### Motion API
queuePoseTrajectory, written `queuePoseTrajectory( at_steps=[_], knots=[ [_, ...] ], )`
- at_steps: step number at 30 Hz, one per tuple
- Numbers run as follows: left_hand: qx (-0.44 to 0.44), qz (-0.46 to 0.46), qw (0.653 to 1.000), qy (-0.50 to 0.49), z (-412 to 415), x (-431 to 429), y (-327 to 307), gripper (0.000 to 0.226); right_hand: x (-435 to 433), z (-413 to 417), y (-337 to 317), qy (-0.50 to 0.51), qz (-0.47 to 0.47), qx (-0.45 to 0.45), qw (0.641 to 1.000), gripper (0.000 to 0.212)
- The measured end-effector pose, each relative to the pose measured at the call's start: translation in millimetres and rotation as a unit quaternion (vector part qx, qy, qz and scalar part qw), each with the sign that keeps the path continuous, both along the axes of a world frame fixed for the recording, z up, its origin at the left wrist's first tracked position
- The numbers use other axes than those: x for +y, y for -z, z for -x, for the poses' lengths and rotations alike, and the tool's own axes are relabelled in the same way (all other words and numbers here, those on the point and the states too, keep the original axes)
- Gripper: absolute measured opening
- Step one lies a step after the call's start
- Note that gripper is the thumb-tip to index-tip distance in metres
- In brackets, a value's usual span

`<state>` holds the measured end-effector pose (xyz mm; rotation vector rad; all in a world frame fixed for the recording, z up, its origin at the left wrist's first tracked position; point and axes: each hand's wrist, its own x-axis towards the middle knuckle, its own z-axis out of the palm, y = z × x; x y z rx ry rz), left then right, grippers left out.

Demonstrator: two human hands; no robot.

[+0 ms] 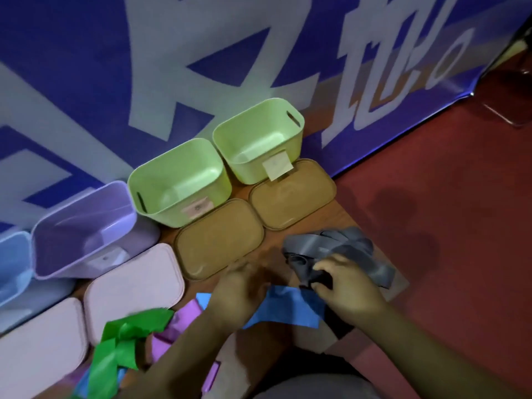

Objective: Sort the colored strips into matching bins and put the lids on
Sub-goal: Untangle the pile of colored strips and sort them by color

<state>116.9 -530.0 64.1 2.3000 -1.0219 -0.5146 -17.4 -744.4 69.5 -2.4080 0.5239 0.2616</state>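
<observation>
Four lidless bins line the back of the surface (341, 217): blue bin (14, 254), purple bin (72, 262), two green bins (220, 180), with pink lids (135, 286) and tan lids (218, 240) flat in front. I see the right hand (348, 286) with fingers (325, 266) clenched round the gray strips (345, 244), beside the tan lids. The left hand (239, 292) is blurred over the blue strip (290, 308); can't tell its fingers' state.

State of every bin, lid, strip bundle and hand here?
Blue bin: uncovered, mostly out of frame.
Purple bin: uncovered, empty.
Left green bin, right green bin: uncovered, empty.
Pink lids: off, lying flat.
Tan lids: off, flat before green bins.
Grey strips: bunched, gripped by right hand.
Blue strip: flat, partly covered by left hand.
Green strips, purple strips: loose, unsorted.
Left hand: blurred, grip unclear.
</observation>
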Motion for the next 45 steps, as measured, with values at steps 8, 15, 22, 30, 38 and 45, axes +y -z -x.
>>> queuePoseTrajectory(
  at_steps=[8,15,22,30,38,45],
  knots=[
    [0.019,-0.033,0.992,-0.121,20,115,14,0.042,83,-37,7,-0.109,-0.031,0.002,0.994,0.027],
    [-0.001,-0.065,0.980,-0.190,33,195,6,0.039,160,-58,9,-0.174,-0.034,0.016,0.984,0.037],
    [-0.043,-0.108,0.967,-0.226,35,273,-3,0.040,239,-75,11,-0.227,-0.048,0.039,0.972,0.034],
    [-0.038,-0.100,0.954,-0.279,44,358,6,0.043,321,-95,6,-0.284,0.010,0.043,0.958,0.036],
    [0.015,-0.085,0.948,-0.306,43,409,13,0.044,382,-117,12,-0.257,-0.016,0.011,0.966,0.035],
    [0.034,-0.026,0.938,-0.344,22,421,19,0.031,425,-147,12,-0.356,0.008,-0.035,0.934,0.038]
  ],
)
